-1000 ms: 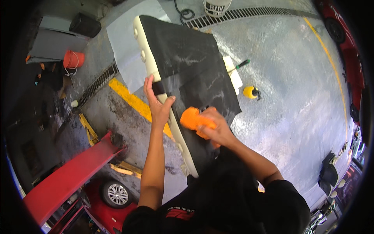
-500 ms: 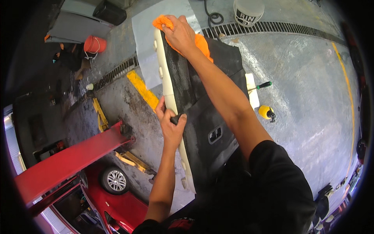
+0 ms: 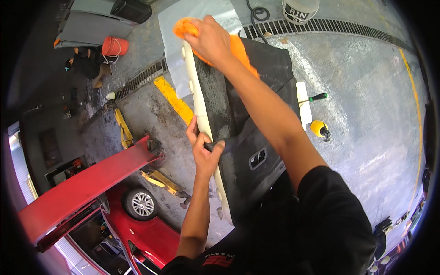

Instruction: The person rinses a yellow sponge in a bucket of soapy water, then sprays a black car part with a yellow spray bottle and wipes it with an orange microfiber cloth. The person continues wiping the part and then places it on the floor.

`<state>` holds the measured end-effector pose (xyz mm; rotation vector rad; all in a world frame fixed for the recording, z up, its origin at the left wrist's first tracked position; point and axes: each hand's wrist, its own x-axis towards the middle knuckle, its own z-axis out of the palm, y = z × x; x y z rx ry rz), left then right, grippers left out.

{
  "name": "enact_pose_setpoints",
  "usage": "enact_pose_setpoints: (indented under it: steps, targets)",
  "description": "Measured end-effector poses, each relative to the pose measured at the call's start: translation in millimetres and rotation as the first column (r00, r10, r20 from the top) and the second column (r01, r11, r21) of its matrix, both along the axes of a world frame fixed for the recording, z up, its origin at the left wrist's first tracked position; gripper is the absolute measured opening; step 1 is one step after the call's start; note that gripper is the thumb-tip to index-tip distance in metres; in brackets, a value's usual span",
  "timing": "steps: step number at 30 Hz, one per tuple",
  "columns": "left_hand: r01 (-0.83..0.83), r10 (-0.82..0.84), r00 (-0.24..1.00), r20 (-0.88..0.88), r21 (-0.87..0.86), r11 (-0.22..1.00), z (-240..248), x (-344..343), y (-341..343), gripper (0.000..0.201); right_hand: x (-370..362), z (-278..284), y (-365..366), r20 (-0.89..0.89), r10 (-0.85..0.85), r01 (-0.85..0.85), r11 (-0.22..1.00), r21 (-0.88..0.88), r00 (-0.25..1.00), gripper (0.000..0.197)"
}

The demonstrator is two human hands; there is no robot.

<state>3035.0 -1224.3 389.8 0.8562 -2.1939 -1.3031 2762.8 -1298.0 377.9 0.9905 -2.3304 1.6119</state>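
Observation:
A large car interior panel, covered in dark grey fabric with a cream edge trim, stands tilted in front of me. My right hand is closed around a bunched orange cloth at the panel's far end. The rest of the cloth hangs over the dark fabric beside my wrist. At the panel's left edge, my left hand grips a black strap-like piece under the thumb, its fingers behind the cream trim. A small rectangular fitting is set into the fabric.
On the right are a green-and-black-handled tool and a yellow spray bottle. A white bucket stands beyond the floor grate. Leftward are a red bucket, a crouching person, a red lift post and red car.
My right hand and the orange cloth have shifted slightly left and toward the far end. My left hand keeps its grip on the strap. The whole view has shifted a little.

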Motion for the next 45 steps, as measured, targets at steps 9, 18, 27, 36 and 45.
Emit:
enact_pose_setpoints:
  steps: [9, 18, 27, 36, 45]
  targets:
    - [-0.093, 0.092, 0.995, 0.030, 0.036, 0.995, 3, 13, -8, 0.034, 131, 0, 122, 0.029, 0.350, -0.344, 0.932, -0.117, 0.936, 0.030]
    - [0.059, -0.025, 0.994, -0.104, 0.334, 0.941, 1, 1, -7, 0.115, 10, -14, -6, -0.015, -0.040, 0.039, 0.997, -0.073, 0.999, 0.037]
    - [0.079, -0.067, 0.997, -0.044, 0.360, 0.930, 7, 11, -7, 0.119, 139, -44, 146, -0.040, 0.425, -0.422, 0.878, -0.224, 0.905, 0.035]
    - [-0.120, 0.135, 0.991, -0.010, 0.400, 0.909, 6, -8, -13, 0.118, 112, -42, 106, 0.068, 0.215, -0.204, 0.969, -0.139, 0.974, 0.039]
    - [-0.036, 0.008, 0.983, 0.181, 0.155, 0.987, 7, -18, -17, 0.111, 32, -7, 22, 0.124, -0.010, 0.038, 0.974, -0.223, 0.992, 0.030]
